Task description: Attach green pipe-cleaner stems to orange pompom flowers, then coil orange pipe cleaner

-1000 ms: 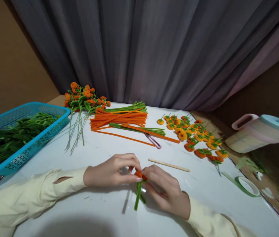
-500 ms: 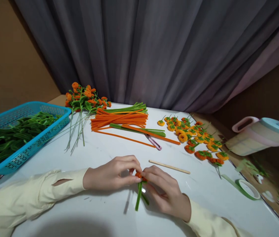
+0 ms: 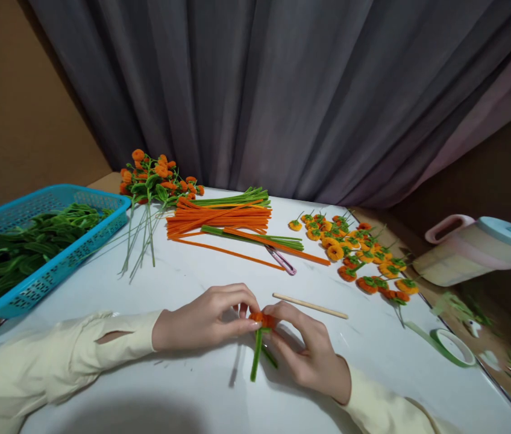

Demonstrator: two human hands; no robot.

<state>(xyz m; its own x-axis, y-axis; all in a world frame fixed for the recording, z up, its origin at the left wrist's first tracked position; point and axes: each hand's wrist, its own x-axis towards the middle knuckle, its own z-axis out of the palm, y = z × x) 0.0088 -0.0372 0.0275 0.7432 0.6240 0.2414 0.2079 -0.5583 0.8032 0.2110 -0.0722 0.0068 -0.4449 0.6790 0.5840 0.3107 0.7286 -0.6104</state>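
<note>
Between the fingertips of both hands is a small orange pipe-cleaner flower, with green pipe-cleaner ends hanging down from it. My left hand pinches its left side between thumb and fingers. On the other side my right hand is closed on the flower's right edge, its fingertips bent round the orange part. Part of the flower is hidden by the fingers. A thin wooden stick lies just beyond my right hand.
Orange pipe cleaners lie mid-table, near pink-handled snips. Finished-looking flowers stand back left; yellow-orange flower heads spread right. A blue basket holds green leaves. Green tape and a tumbler are right.
My right fingers have shifted slightly, leaving more of the orange flower in sight. The green ends have swung a little to the right. Everything else on the table stays put.
</note>
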